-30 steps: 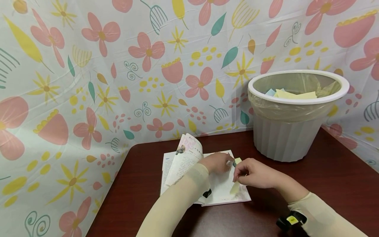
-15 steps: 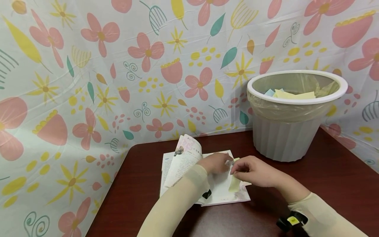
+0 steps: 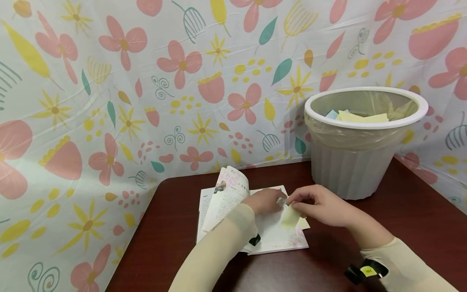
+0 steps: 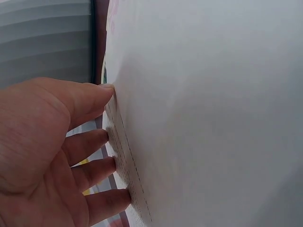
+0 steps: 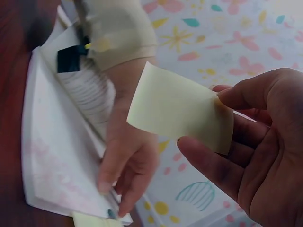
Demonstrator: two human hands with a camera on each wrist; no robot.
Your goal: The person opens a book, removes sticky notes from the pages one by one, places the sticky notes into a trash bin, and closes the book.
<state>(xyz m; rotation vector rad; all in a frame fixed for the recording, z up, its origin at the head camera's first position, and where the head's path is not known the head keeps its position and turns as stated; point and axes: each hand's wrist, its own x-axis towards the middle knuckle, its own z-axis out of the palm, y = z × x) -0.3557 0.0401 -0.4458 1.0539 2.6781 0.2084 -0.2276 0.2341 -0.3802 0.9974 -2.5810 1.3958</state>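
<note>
An open book (image 3: 268, 239) lies on the table, some of its left-hand pages curling up. My left hand (image 3: 265, 201) grips the far edge of the book, its thumb (image 4: 102, 94) at the rim of a blank white page and the other fingertips against a strip of printed text. Above the right page, my right hand (image 3: 322, 205) pinches a pale yellow sticky note (image 5: 175, 104) between thumb and fingers. The note looks blank and slightly bent in the right wrist view. Another yellow slip (image 3: 303, 223) juts out from the book's right edge.
A grey bin (image 3: 348, 170) with a white rim and plastic liner stands at the back right, yellow and light blue papers (image 3: 365, 117) inside. Behind the dark red table (image 3: 157, 243) hangs a flowered cloth (image 3: 127, 89).
My right hand has shifted up and slightly right, lifting the sticky note off the page. The yellow slip at the book's edge has come into view. My left hand has stayed put.
</note>
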